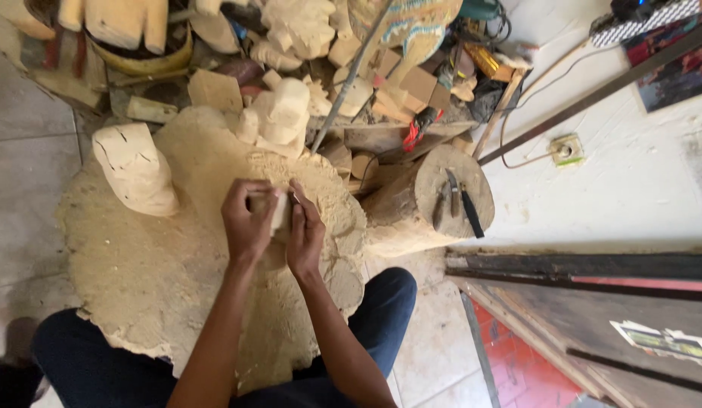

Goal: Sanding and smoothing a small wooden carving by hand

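My left hand grips a small pale wood piece, fingers curled over its top. My right hand presses against the same piece from the right, fingers closed; a thin tool may be in it, but it is too hidden to tell. Both hands hover over a broad mound of wood shavings lying across my lap and the floor. My legs in dark blue trousers show on either side.
A rough-carved pale block stands left on the shavings, another behind the hands. A log stump at right carries dark carving tools. Wood offcuts clutter the back. A white wall with a socket and dark planks lie right.
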